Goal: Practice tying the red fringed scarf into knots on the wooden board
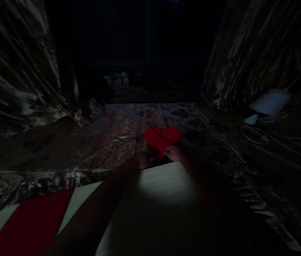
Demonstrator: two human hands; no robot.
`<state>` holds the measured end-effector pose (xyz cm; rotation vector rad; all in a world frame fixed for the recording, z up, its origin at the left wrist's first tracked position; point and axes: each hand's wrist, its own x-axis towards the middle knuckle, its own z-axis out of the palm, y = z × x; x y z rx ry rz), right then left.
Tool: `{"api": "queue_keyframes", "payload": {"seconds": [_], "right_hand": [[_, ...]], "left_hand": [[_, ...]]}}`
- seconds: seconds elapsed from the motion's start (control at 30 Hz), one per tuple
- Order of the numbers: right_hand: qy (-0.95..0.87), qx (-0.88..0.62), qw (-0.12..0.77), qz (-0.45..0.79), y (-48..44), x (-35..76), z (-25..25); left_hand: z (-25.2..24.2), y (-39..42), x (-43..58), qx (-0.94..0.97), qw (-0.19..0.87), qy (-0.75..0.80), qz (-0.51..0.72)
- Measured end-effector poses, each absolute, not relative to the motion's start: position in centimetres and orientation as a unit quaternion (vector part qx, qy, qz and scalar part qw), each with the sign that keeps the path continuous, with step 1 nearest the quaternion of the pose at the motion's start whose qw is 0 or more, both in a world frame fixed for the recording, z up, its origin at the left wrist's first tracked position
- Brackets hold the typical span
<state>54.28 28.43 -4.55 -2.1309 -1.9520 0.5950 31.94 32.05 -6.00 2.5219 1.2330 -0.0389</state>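
A small red cloth (161, 138) lies bunched on a floral patterned covering (118, 135), lit by a narrow pool of light in a dark room. My left hand (143, 160) reaches in from the lower left and closes on the cloth's near left edge. My right hand (174, 153) pinches the cloth's near right edge. Both hands sit at the far edge of a pale striped sheet (156, 185) that spreads toward me.
A red panel (30, 224) crosses the pale sheet at the lower left. Shiny patterned cushions or drapes rise on the left (14, 78) and right (262, 53). A white lamp-like object (269, 103) and a white cable (254, 137) lie at the right. The background is black.
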Motion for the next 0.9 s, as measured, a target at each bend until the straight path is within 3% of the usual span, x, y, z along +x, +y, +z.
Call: {"api": "queue_keyframes", "payload": {"seconds": [0.27, 0.5, 0.9], "right_hand": [[-0.701, -0.702, 0.088, 0.093, 14.6, 47.7, -4.3], [-0.723, -0.676, 0.116, 0.079, 5.2, 42.9, -5.2], [-0.732, -0.677, 0.081, 0.003, 1.4, 39.8, -6.3]], "left_hand": [[-5.0, 17.5, 26.0, 0.864, 0.047, 0.499, 0.047], [-5.6, 8.1, 23.1, 0.863, 0.038, 0.502, 0.044], [-3.9, 0.8, 18.4, 0.882, 0.074, 0.448, 0.125]]}}
